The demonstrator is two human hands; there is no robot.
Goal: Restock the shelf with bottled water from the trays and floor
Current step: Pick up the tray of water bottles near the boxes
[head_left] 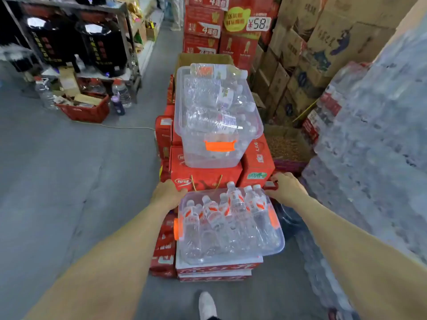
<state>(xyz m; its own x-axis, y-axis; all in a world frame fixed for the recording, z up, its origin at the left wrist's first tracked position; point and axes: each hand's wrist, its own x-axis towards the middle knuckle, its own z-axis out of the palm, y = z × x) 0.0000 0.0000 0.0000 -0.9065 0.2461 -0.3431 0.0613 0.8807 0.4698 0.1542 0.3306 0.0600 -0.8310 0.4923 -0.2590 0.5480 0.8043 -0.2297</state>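
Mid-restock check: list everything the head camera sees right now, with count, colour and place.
near tub: one, clear with orange latches, on stacked red cartons just ahead.
small bottles: several, clear with red-white labels, in near tub.
far tub: one, clear, orange latch, on red cartons beyond, piled with bottles.
red cartons: many, under both tubs and stacked behind.
brown boxes: many, stacked right rear.
wrapped water packs: tall stack, clear, far right.
red crate: one, floor left.
large bottles: two, clear, floor left, either side of the crate.
shoe: one, white, bottom edge.
left hand: grips near tub's far left corner.
right hand: at its far right corner; grip unclear.
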